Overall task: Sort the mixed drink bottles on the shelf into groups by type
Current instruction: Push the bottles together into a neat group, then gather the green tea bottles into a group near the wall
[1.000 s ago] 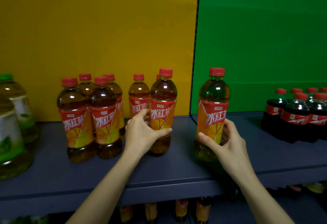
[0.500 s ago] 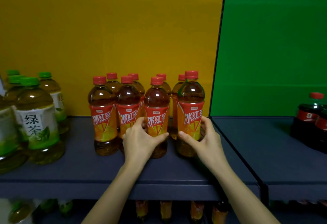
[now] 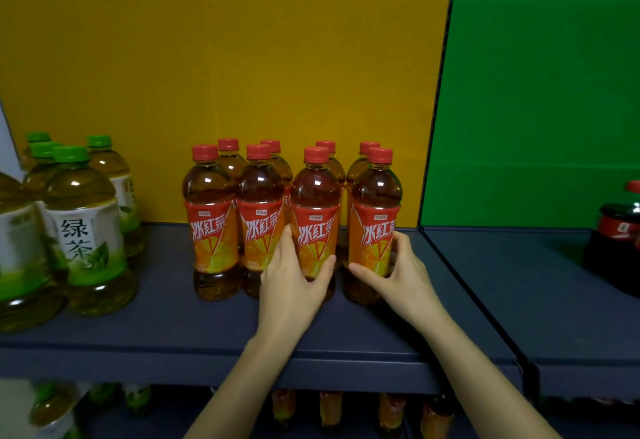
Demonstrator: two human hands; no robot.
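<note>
Yellow backing (image 3: 225, 57) covers the wall behind the dark shelf (image 3: 173, 327), and a green panel (image 3: 536, 92) stands to the right of both hands.

Seen from the head camera, the left grip (image 3: 294, 286) wraps the label of a red-capped bottle (image 3: 315, 196), thumb on one side and fingers curled round the other. The right grip (image 3: 398, 279) closes the same way round the end bottle (image 3: 375, 203), just to its right. Both bottles stand upright on the shelf, close side by side. They form the right end of a two-deep cluster of tea bottles (image 3: 211, 230) that runs off to the left of the left grip.

Each bottle is capped and filled almost to the neck with brown tea. I judge them fairly heavy and steady on their bases, with thin plastic walls that give a little under a squeeze. The label at mid-height looks the surest hold; the bare shoulder above it looks smooth and slippery.

Well left of the grips stand green-capped bottles (image 3: 83, 230) of pale tea. Far to the right is a dark cola bottle (image 3: 616, 241) with a red cap. Below the forearms, more bottles (image 3: 329, 407) sit blurred on a lower shelf.
</note>
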